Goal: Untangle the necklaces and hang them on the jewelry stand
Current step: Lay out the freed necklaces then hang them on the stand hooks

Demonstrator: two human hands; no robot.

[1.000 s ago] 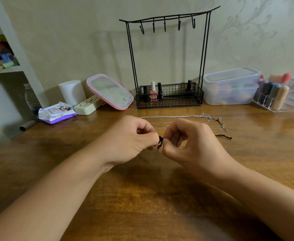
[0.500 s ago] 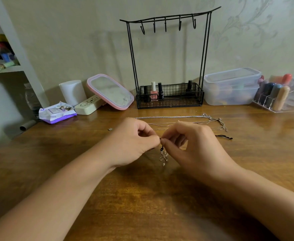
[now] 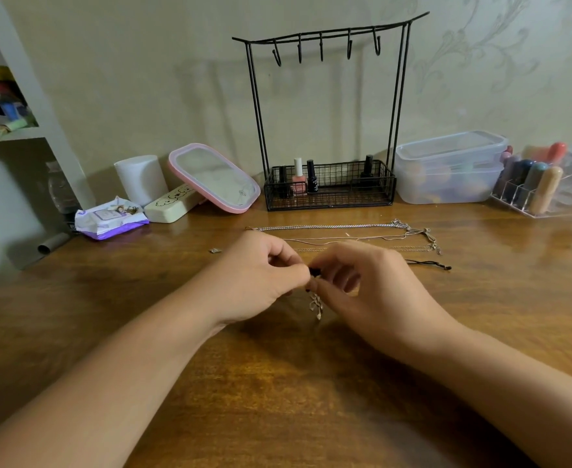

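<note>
My left hand (image 3: 261, 282) and my right hand (image 3: 375, 292) meet over the middle of the wooden table, both pinching a black cord necklace (image 3: 314, 272) between their fingertips. A small silver pendant (image 3: 315, 304) dangles below the pinch. The cord's other end (image 3: 430, 264) lies on the table to the right. Several silver chains (image 3: 338, 228) lie stretched out behind my hands, knotted together at their right ends (image 3: 423, 233). The black wire jewelry stand (image 3: 325, 45) stands at the back, its hooks bare.
Nail polish bottles (image 3: 300, 179) sit in the stand's basket. A pink-framed mirror (image 3: 213, 179), a cream case (image 3: 170, 204), a white cylinder (image 3: 139, 179) and a wipes pack (image 3: 110, 217) stand at back left. Plastic tubs (image 3: 446, 170) and an acrylic organizer (image 3: 541, 187) stand at back right. A tiny metal piece (image 3: 214, 250) lies left.
The silver pendant has dropped below my fingertips and now hangs free. My hands have stayed together, with my fingers shifting slightly on the black cord.
</note>
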